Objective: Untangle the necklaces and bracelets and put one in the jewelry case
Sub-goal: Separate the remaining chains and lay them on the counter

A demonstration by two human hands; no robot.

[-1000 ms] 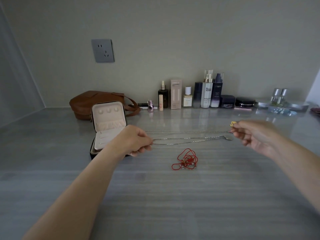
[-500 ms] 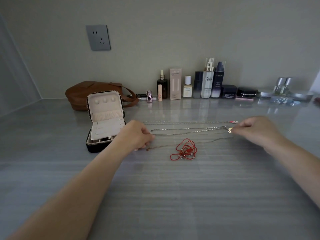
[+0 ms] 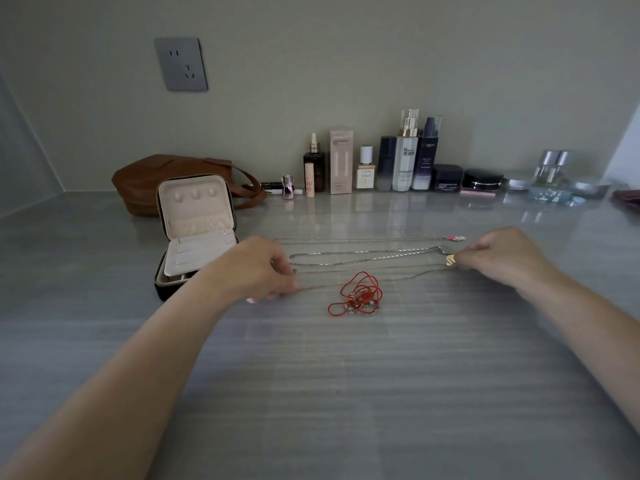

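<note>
Left hand (image 3: 256,268) hides left end of thin chain (image 3: 408,274) and near corner of jewelry case (image 3: 195,202). Dark red object (image 3: 628,199) cut off, right frame edge.

Metal, cord and gloss, as I saw it.
The countertop (image 3: 311,393) looked smooth, streaked and glossy, mirroring the shiny bottles (image 3: 405,157) at twelve o'clock. The silver chains (image 3: 363,252) were bright linked metal; the thin chain (image 3: 408,274) finer and duller, its pendant (image 3: 450,260) polished gold. At six o'clock, the bracelets (image 3: 356,294) were matt red cord. At ten o'clock the jewelry case (image 3: 194,216) showed a pale matt lining; the bag (image 3: 149,178) behind looked like smooth brown leather.
</note>
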